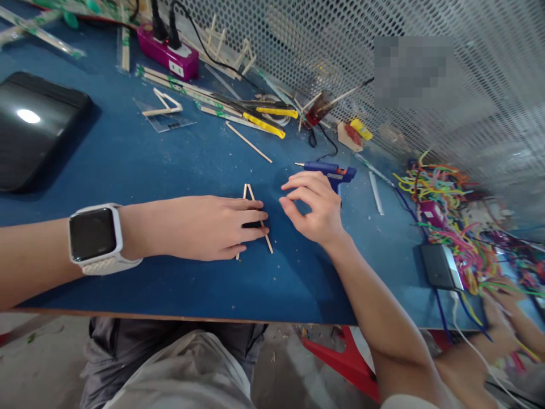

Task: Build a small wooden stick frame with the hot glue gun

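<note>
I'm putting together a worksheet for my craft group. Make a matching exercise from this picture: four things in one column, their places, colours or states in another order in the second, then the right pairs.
Column A
1. Power strip
2. Glue gun
3. Left hand
4. Watch

Column B
a. Palm down over pale sticks
b. Blue, just beyond the fingers of the right hand
c. Strapped round a wrist, its screen dark
d. Purple, with black plugs in it

Right pairs: 1-d, 2-b, 3-a, 4-c
</note>
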A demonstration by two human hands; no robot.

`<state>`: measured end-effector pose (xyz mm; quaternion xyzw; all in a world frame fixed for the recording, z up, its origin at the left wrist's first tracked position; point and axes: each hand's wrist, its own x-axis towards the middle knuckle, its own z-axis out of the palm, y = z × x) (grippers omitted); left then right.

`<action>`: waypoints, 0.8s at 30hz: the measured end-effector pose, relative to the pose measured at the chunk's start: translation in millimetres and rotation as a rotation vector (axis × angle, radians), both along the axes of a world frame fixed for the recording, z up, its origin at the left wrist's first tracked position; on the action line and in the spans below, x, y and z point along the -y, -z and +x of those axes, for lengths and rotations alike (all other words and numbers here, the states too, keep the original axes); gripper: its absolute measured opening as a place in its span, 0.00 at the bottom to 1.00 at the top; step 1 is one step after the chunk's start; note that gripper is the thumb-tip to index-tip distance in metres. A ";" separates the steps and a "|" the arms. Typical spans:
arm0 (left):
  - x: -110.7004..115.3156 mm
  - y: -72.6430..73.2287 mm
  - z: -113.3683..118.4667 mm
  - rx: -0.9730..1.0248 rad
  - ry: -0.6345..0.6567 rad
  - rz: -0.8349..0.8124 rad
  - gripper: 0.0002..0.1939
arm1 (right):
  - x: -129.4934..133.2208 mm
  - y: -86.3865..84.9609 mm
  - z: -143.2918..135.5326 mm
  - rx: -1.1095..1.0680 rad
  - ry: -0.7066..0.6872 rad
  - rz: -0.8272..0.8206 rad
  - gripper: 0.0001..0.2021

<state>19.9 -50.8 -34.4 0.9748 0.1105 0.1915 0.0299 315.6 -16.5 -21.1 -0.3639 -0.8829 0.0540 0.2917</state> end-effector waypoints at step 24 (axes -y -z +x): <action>17.0 -14.1 -18.9 -0.004 -0.153 0.252 0.18 | 2.0 5.5 -59.3 -0.146 0.275 -0.478 0.05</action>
